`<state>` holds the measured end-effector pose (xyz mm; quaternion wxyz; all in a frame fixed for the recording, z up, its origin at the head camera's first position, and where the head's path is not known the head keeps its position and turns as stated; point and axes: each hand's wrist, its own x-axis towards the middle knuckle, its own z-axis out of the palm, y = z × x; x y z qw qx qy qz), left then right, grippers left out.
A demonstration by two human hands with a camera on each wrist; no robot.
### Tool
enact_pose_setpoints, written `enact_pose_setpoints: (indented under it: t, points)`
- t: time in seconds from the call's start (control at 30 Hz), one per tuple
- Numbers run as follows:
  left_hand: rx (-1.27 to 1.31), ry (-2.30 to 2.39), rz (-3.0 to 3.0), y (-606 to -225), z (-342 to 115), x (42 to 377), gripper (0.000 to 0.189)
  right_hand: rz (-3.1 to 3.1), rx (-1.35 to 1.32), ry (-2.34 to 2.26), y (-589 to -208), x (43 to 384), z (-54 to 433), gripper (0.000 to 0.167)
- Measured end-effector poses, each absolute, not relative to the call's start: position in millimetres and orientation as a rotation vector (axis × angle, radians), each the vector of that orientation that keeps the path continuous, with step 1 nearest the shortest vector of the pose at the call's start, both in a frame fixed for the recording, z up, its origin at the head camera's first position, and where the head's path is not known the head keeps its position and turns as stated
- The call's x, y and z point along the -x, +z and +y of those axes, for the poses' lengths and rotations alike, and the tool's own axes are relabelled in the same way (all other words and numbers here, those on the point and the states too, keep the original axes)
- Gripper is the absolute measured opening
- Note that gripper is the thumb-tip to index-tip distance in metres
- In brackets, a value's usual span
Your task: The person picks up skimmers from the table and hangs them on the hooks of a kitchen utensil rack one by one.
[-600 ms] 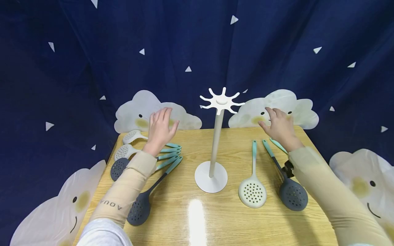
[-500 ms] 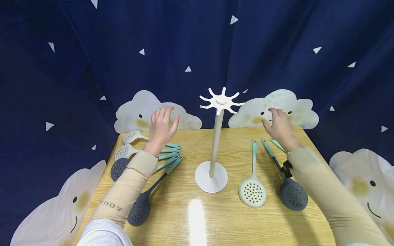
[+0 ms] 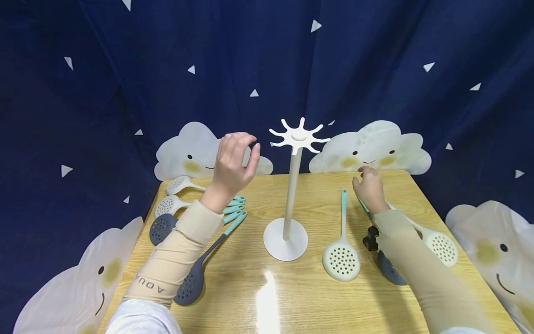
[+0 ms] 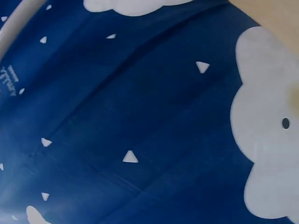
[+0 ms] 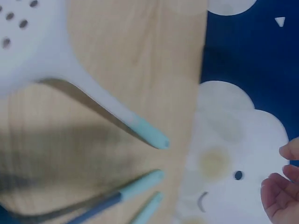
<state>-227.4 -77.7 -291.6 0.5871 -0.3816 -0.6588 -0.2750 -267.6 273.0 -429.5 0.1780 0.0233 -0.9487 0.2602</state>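
My left hand (image 3: 234, 164) is raised left of a white stand (image 3: 293, 195) with a ring of hooks on top. Its fingers bend loosely, thumb apart, around nothing. In the head view my right hand (image 3: 370, 188) hovers near the handle end of a dark skimmer (image 3: 390, 269), partly hidden by my forearm. The right wrist view shows loosely curled fingers (image 5: 280, 191) apart from the teal handles. A white skimmer (image 3: 341, 260) lies left of the dark one; another white skimmer (image 3: 440, 247) lies to its right. The left wrist view shows no hand.
Several skimmers lie on the wooden table's left side, including a grey one (image 3: 162, 229), a white one (image 3: 168, 205) and a large dark one (image 3: 191, 283), handles fanned toward the stand. A dark blue curtain (image 3: 258, 55) with cloud shapes surrounds the table.
My left hand has moved right, toward the stand, its fingers bending more. The right hand has drawn lower and slightly left, its fingers curling, uncovering the white skimmer at the far right.
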Motion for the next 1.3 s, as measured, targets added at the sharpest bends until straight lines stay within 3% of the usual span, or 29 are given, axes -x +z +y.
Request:
enact_pose_setpoints:
  t: [0.5, 0.87, 1.17, 1.3]
  points:
    - [1.017, -0.407, -1.505, -277, -62, 220, 0.020, -3.006, 0.059, 0.813, -485, 261, 265, 0.040]
    - [0.968, -0.232, -1.473, -277, -58, 222, 0.010, -3.153, 0.139, 0.740, -513, 256, 259, 0.040]
    - [0.936, -0.172, -1.456, -277, -56, 222, 0.006, -3.199, 0.240, 0.799, -521, 252, 252, 0.019]
    - [0.920, -0.147, -1.453, -275, -56, 221, 0.006, -3.209, 0.294, 0.782, -522, 250, 250, 0.024]
